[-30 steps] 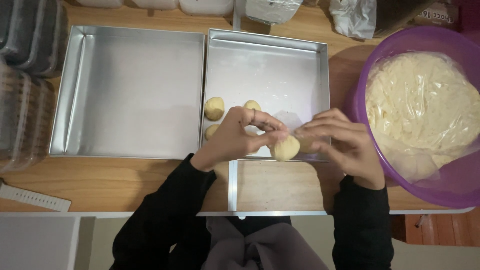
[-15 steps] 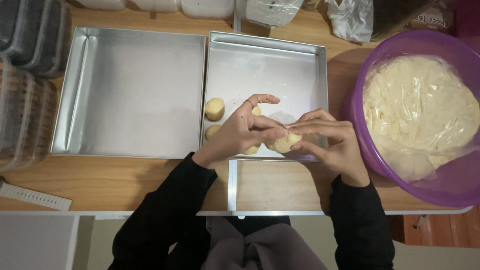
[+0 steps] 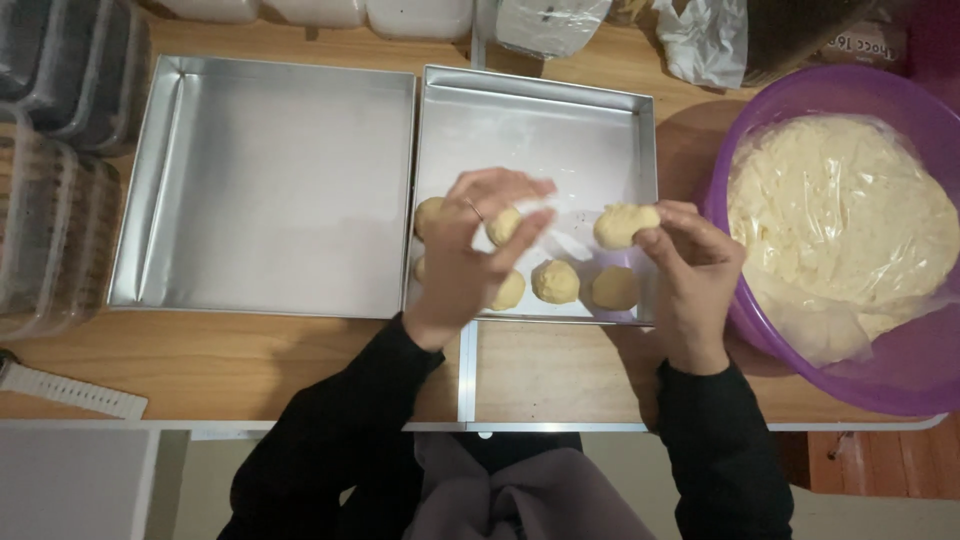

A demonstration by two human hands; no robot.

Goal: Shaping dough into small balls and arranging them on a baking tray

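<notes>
Landmark: right-hand square silver metal baking tray (image 3: 540, 110), the one next to the purple bowl.

Left hand (image 3: 470, 255): over the tray's near-left part, fingers spread and loosely curled, not clamped. A small pale dough ball (image 3: 503, 226) sits at its fingertips; can't tell if it's pinched or just touched.

Right hand (image 3: 690, 275): over the tray's near-right corner, fingertips closed on an irregular pale dough piece (image 3: 625, 224), held above the tray floor.

On the tray floor, near edge: round dough ball (image 3: 555, 281) and another dough ball (image 3: 614, 288) side by side, apart from each other. More dough balls (image 3: 428, 213) under/behind the left hand, partly hidden, count unclear. Far half of the tray is bare metal.

Left of the tray, rim touching rim: second square silver metal tray (image 3: 270, 180).

Right of the tray: large purple plastic bowl (image 3: 900, 370) with a pale dough mass (image 3: 840, 215) under clear plastic film. The right hand's wrist is just beside its rim.

Both trays sit on a wooden table (image 3: 250, 365).
</notes>
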